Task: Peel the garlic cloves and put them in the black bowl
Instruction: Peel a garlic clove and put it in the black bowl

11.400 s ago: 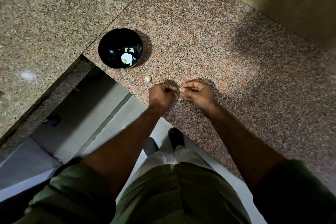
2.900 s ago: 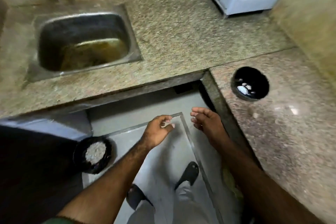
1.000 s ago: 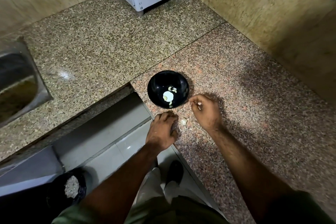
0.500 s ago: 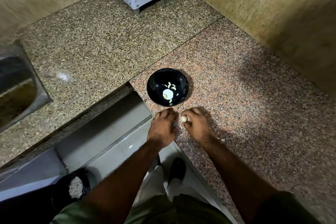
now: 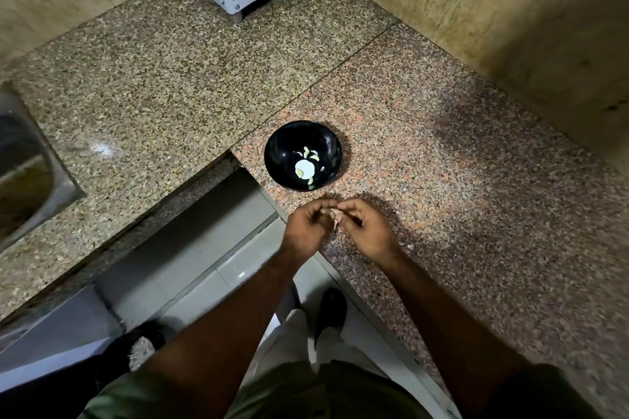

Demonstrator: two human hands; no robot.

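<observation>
Granite, pink and speckled, makes up the surface (image 5: 459, 180) I am working over, and both hands meet just above its near edge. My left hand (image 5: 308, 230) and right hand (image 5: 366, 231) have their fingers (image 5: 343, 206) curled inward, pinching one small garlic clove (image 5: 335, 217) between them. Only a pale sliver of it shows between the fingertips, so I cannot tell how much skin is left on it.

Just beyond the hands sits the black bowl (image 5: 326, 143), close to the corner of the surface, with several pale peeled cloves (image 5: 308, 167) lying in its bottom. A tiny light fleck (image 5: 410, 246) rests on the granite near my right wrist; it may be a scrap of skin.

My worry is the position. The hands hold the clove almost directly over the edge of the surface, with the tiled floor (image 5: 218, 248) and my shoes below. A clove this small is likely to turn slippery once its skin loosens, and a hard pinch could squirt it out sideways and down to the floor. I would judge it safer to peel further over the granite, nearer the bowl. Loose skin is another risk: flakes could cling to the clove and ride into the bowl with it, or drift there if I peel too close above the rim.
</observation>
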